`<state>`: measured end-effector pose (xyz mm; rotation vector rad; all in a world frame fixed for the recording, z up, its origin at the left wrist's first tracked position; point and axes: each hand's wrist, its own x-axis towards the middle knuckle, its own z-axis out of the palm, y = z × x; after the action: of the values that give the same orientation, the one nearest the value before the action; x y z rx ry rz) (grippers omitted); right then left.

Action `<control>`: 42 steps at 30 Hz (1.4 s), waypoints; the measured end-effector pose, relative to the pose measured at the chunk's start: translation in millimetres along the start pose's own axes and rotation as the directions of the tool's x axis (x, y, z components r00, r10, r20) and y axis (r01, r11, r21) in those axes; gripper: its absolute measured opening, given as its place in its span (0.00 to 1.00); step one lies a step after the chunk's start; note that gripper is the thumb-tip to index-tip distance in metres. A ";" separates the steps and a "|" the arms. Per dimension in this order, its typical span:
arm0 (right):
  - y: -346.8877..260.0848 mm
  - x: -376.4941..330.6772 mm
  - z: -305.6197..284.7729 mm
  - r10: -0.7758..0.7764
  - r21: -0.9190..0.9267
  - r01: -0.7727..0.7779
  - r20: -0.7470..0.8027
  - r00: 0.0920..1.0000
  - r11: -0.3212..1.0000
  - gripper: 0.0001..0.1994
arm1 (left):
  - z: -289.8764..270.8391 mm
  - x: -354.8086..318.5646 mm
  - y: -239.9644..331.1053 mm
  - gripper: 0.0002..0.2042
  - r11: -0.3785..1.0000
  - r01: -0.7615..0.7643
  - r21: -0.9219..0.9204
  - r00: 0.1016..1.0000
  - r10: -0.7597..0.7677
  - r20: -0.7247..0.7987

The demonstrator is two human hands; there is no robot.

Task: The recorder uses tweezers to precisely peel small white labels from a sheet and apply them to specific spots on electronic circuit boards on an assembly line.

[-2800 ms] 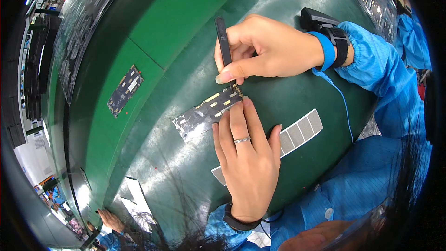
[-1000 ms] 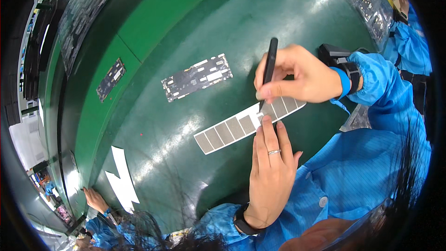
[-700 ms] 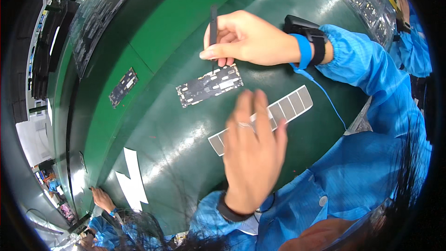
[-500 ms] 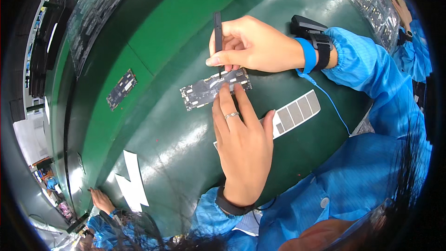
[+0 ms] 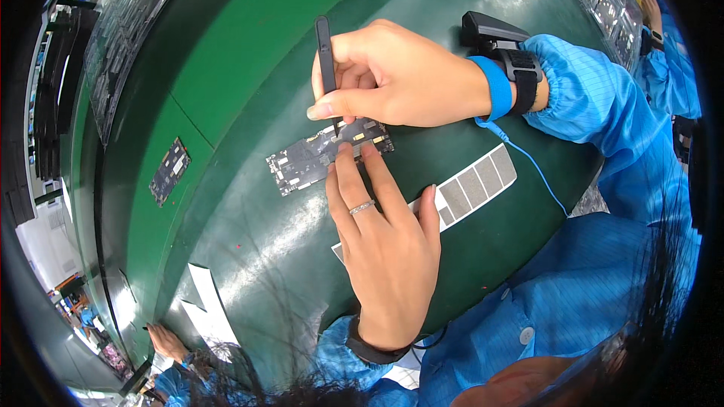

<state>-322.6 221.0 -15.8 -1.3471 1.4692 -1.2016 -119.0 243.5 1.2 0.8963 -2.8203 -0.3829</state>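
A long dark circuit board [image 5: 298, 166] with small white and gold components lies on the dark green mat. My right hand [image 5: 407, 75], wearing a blue wrist strap, pinches a slim black stick-like tool [image 5: 325, 53] between thumb and fingers. The tool's lower end comes down at the middle of the board, near my left fingertips. My left hand [image 5: 388, 256], with a ring on one finger, lies palm down with its fingers stretched out and fingertips on the board's near edge. Its thumb rests by a white strip of grey rectangular stickers [image 5: 483, 181], which it partly covers.
Another circuit board [image 5: 170, 172] lies on the bright green surface at left. White paper pieces [image 5: 207, 309] sit at lower left, near another person's hand [image 5: 167, 343]. Clear trays of parts [image 5: 592, 4] stand at upper right. A blue cord [image 5: 539, 177] runs from my wrist strap.
The view has shifted, so the mat's contents appear farther left and lower. Both hands stay at the board, and the black tool still meets its middle, leaning slightly more.
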 end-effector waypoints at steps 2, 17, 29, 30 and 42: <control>3.2 -0.7 0.1 -0.029 -0.010 0.029 -0.004 1.000 1.000 0.11 | 0.4 -0.7 1.8 0.35 1.000 -0.003 0.009 1.000 0.003 0.001; 10.8 -3.1 4.2 -0.060 0.104 0.065 -0.052 0.997 0.992 0.08 | 1.9 0.9 3.0 0.35 0.999 0.000 0.037 1.000 0.000 -0.010; 11.7 -2.9 4.0 -0.029 0.121 0.037 -0.064 0.998 0.992 0.11 | 3.6 1.4 9.4 0.36 0.996 0.032 -0.079 0.999 -0.031 0.009; 10.8 -2.7 4.0 -0.015 0.133 0.023 -0.058 0.998 0.991 0.11 | 3.2 1.6 9.1 0.35 0.997 0.031 -0.076 0.999 -0.030 0.011; 12.8 -1.3 0.0 -0.053 0.005 0.053 -0.019 0.998 0.999 0.09 | 2.7 2.9 10.0 0.36 0.994 0.053 -0.092 0.999 -0.051 0.014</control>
<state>-325.6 222.2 -28.3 -1.3825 1.4506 -1.2546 -127.3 250.2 1.7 0.9525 -2.7680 -0.5226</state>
